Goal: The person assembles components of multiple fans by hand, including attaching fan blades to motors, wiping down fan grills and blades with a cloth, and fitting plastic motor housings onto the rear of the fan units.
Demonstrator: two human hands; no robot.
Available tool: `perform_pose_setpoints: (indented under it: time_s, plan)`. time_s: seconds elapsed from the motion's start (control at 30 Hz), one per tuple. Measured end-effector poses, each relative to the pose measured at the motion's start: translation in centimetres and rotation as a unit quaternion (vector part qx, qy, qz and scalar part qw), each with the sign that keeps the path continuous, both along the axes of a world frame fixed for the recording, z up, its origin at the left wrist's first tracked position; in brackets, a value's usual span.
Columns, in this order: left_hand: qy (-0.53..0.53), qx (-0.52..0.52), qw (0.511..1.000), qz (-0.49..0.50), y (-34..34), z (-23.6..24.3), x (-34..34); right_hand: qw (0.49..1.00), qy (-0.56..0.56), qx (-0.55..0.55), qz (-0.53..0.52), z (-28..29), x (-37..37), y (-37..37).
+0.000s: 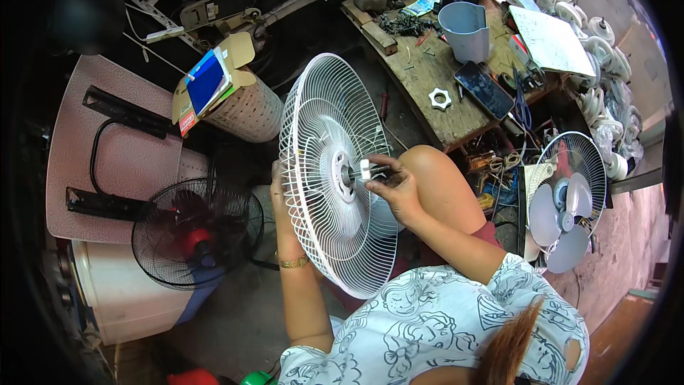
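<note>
A white wire fan grille (342, 242), round and dished, stands on edge in front of me, its hollow side facing right. At its centre is a pale hub ring with a dark shaft (353, 173). My right hand (400, 189) is closed, thumb and fingers pinching a small white plastic piece (365, 169) at the shaft's end. Behind the grille's left side, my left hand (277, 182) holds the fan; its fingers are partly hidden by the wires. What sits behind the hub is mostly out of sight.
At left stand a black fan (192, 239), a pink panel (114, 150) and a woven basket (249, 110). The wooden workbench (420, 78) carries a grey pitcher (464, 32), a phone (484, 89) and a white star-shaped knob (439, 98). Another fan (566, 199) stands at right.
</note>
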State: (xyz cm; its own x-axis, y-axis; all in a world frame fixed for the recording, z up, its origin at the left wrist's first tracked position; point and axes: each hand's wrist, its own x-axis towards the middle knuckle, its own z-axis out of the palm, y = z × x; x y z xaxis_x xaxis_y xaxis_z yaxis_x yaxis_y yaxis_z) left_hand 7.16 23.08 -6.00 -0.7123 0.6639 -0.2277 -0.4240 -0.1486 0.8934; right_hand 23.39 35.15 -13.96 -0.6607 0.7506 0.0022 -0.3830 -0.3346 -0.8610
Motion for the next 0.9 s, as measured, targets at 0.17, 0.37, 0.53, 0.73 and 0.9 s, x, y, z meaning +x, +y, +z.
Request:
perform_pose_setpoints:
  time_s: [0.17,0.37,0.53,0.73,0.9]
  plan:
    - [-0.014,-0.004,1.0,-0.016,-0.2,-0.7,0.6,0.999,0.044,0.029,0.011,-0.8,-2.1,-0.4]
    - [-0.016,-0.01,1.0,-0.015,-0.7,-0.9,0.7,0.994,0.067,0.08,0.019,-0.4,-2.4,-0.2]
    - [-0.01,-0.011,1.0,-0.01,-0.7,-1.0,0.5,0.987,0.037,0.157,0.012,-1.2,-2.1,0.5]
    - [-0.007,-0.01,1.0,-0.005,-0.7,-0.9,0.5,0.991,0.03,0.125,0.03,-1.4,-2.2,0.8]
    - [-0.005,-0.008,1.0,-0.005,-0.9,-0.7,0.4,0.99,0.0,0.132,0.052,-0.4,-2.1,1.1]
